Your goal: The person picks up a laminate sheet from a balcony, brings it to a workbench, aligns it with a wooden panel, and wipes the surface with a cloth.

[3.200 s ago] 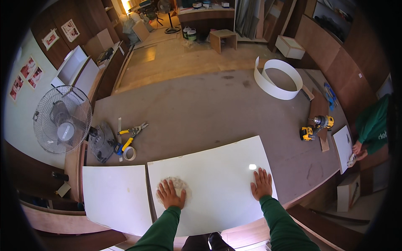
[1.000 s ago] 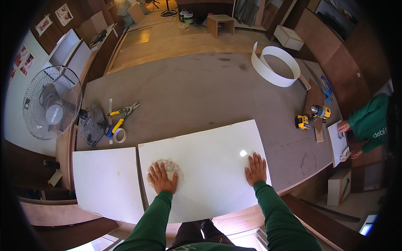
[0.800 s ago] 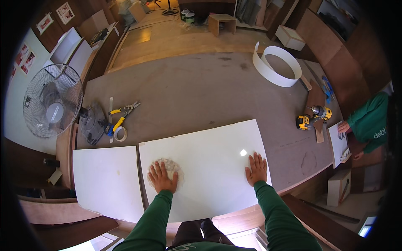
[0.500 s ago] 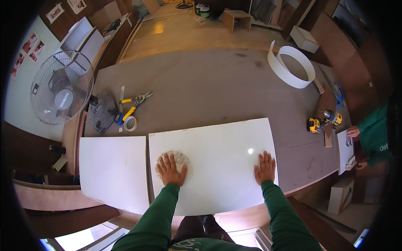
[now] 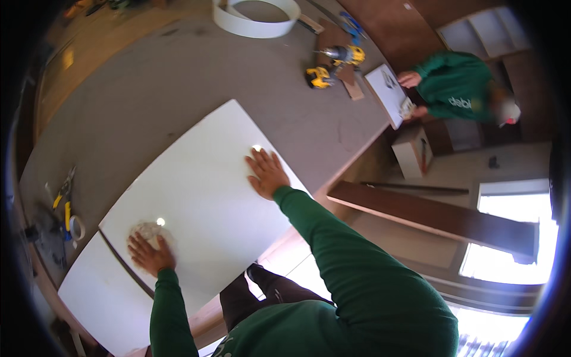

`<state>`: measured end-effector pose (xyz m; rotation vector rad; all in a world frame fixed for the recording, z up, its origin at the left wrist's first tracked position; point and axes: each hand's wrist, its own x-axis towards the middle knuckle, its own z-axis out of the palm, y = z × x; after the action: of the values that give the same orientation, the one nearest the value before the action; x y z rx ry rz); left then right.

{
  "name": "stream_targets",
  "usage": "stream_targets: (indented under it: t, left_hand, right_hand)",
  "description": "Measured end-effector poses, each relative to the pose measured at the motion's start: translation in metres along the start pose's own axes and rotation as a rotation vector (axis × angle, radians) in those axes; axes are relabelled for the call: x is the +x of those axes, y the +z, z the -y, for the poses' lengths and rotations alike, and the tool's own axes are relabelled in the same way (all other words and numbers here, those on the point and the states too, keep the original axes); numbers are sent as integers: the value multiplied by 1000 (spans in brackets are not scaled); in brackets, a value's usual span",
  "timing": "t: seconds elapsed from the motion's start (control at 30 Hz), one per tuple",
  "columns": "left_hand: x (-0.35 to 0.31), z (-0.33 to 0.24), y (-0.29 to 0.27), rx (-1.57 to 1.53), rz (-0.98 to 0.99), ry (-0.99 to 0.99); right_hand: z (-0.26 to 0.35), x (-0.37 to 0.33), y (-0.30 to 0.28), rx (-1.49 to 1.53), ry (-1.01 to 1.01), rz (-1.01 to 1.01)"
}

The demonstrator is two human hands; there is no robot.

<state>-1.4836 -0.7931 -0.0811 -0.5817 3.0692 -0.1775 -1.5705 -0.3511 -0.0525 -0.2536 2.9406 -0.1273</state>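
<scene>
A large white panel (image 5: 205, 184) lies flat on the grey worktable before me. My left hand (image 5: 153, 256) is spread flat near its left side, over a crumpled off-white rag (image 5: 146, 227) that is partly hidden by the fingers. Farther right, my right hand (image 5: 267, 171) rests on the bare panel near its right edge, fingers stretched and slightly apart, gripping nothing. A second white panel (image 5: 98, 291) lies to the left, a narrow dark gap between the two.
Tin snips (image 5: 65, 196) and a tape roll (image 5: 77, 228) lie at the left. Across the table are a white coiled strip (image 5: 256, 25) and a yellow cordless drill (image 5: 342, 55). At right, a person in green (image 5: 455, 89) handles a small white board (image 5: 385, 89). A brown plank (image 5: 428, 214) is beyond the edge.
My view has swung to the right and tilted, bringing the other person and a bright window into sight. Both hands still lie flat on the large panel, the left one on the rag.
</scene>
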Motion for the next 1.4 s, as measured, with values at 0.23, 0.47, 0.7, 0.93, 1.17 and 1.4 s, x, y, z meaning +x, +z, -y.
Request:
stream_targets:
  t: [0.23, 0.47, 0.7, 0.93, 1.17, 1.4]
  left_hand:
    - [7, -7, -8, -17, -1, 32]
    - [8, 1, -3, -27, -10, 36]
    - [7, -9, -13, -45, 46, 14]
    - [7, -9, -15, -68, 57, 10]
    - [7, -5, -14, -68, 42, 14]
    - [8, -5, -14, -55, 32, 24]
  right_hand:
    - [-8, -12, -12, -33, 37, -16]
    - [-1, -9, -8, -61, 28, -4]
    - [-4, -9, -14, -53, 32, 9]
    - [-5, -10, -11, -48, 34, -6]
    - [-4, -10, -9, -68, 31, -8]
    - [-4, -8, -11, -60, 27, -7]
